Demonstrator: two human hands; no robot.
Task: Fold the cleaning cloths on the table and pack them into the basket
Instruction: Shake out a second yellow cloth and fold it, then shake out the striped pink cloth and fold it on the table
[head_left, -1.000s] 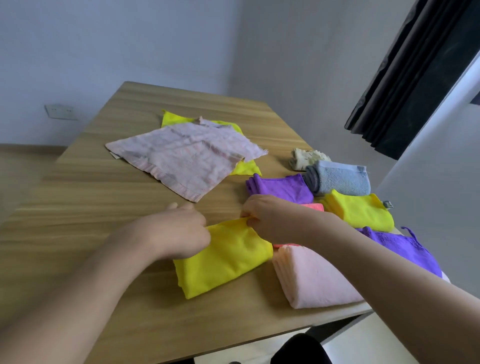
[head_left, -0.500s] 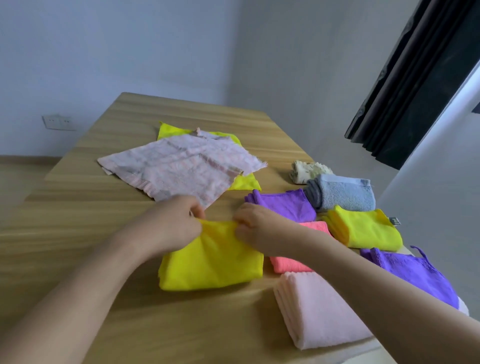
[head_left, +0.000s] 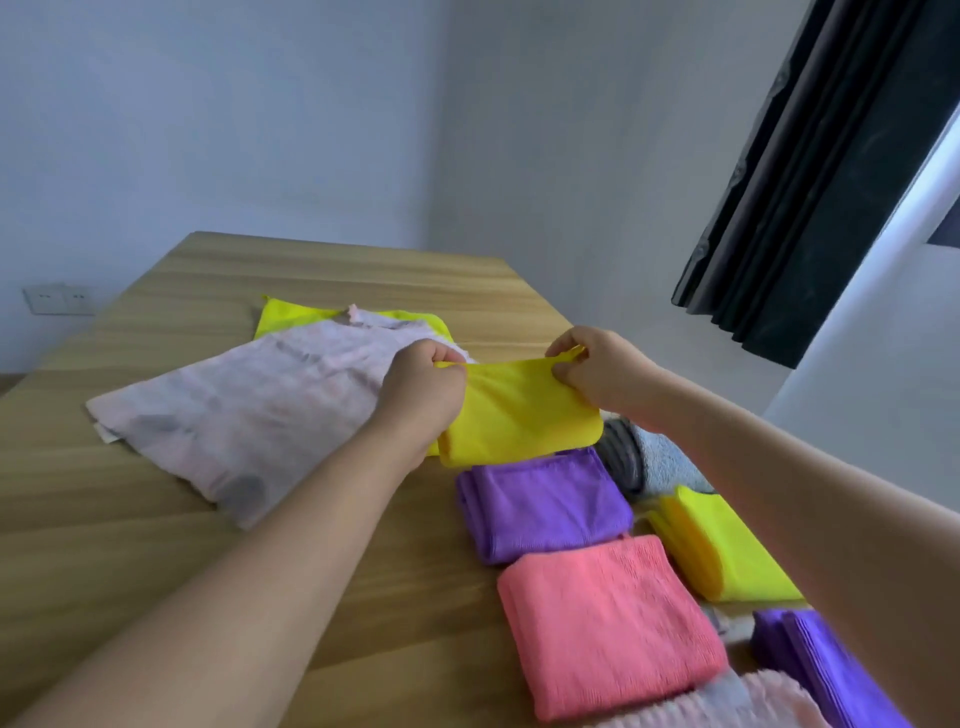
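both hands pinch the folded yellow cloth (head_left: 519, 413) along its far edge. the left hand (head_left: 423, 392) has its fingers curled round the cloth's far left corner, knuckles up, with the thumb side toward the cloth. the right hand (head_left: 597, 371) pinches the far right corner between thumb and fingertips, and a small tab of yellow fabric sticks up past the fingers. the cloth hangs or stretches between the two hands as a rounded rectangle, its near edge toward the person; whether that near edge touches the wooden table (head_left: 156, 519) cannot be told.

just left of the held cloth, partly under the left hand, a pale pink patterned cloth (head_left: 249, 410) lies spread open and flat, and under its far side an unfolded yellow cloth (head_left: 291, 317) shows its far edge and corners.

near the person, on the right part of the table, folded cloths lie close together: a purple cloth (head_left: 545, 501) just below the held one, a coral pink cloth (head_left: 608, 623) nearer still and touching it, a grey-blue towel (head_left: 654, 462) half hidden under the right forearm, another folded yellow cloth (head_left: 717, 545) beside the purple one, a second purple cloth (head_left: 821, 670) at the lower right, and a blurred light pink cloth (head_left: 753, 706) at the bottom edge.
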